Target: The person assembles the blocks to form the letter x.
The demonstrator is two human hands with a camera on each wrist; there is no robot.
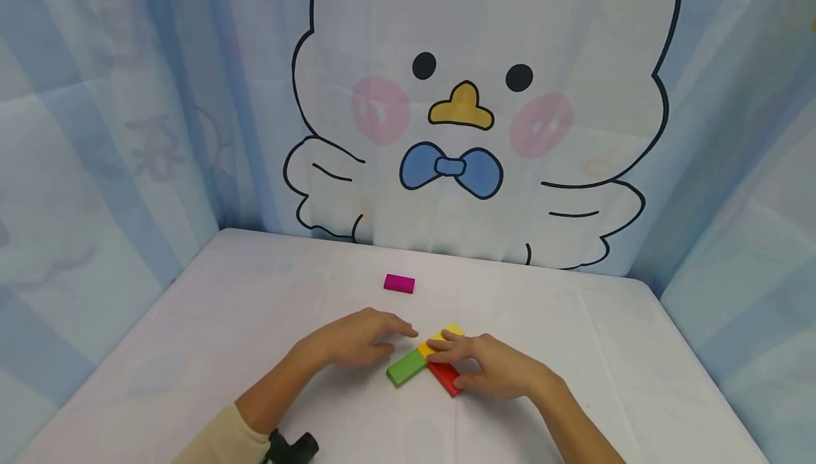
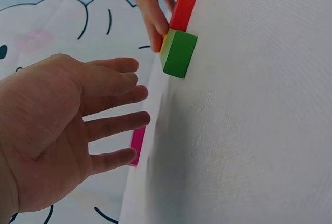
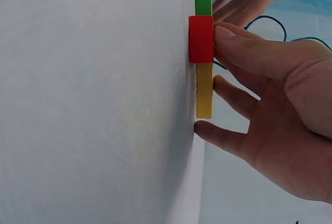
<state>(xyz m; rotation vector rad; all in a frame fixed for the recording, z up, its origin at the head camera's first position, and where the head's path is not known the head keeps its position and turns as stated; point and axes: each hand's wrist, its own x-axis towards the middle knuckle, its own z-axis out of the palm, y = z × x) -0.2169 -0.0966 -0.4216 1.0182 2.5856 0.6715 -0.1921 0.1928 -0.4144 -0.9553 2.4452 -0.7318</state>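
Note:
Toy blocks lie together on the white-covered table. A green block [image 1: 405, 369] and a yellow block [image 1: 455, 329] form a slanting row, with an orange-yellow part [image 1: 423, 350] between them. From the row's middle a red block [image 1: 443, 377] branches toward the near right. My right hand [image 1: 500, 367] rests over these blocks, fingers on the yellow part and thumb at the red block; some of their surface is hidden. Left of the green block, my left hand [image 1: 357, 338] hovers with fingers spread. Nothing is in its palm, as the left wrist view shows.
A magenta block [image 1: 399, 284] lies by itself farther back on the table [image 1: 255, 308]. Behind stands a curtain [image 1: 574, 39] with a cartoon bird, and blue-striped curtains hang at both sides. A black object [image 1: 295, 448] is at the left wrist.

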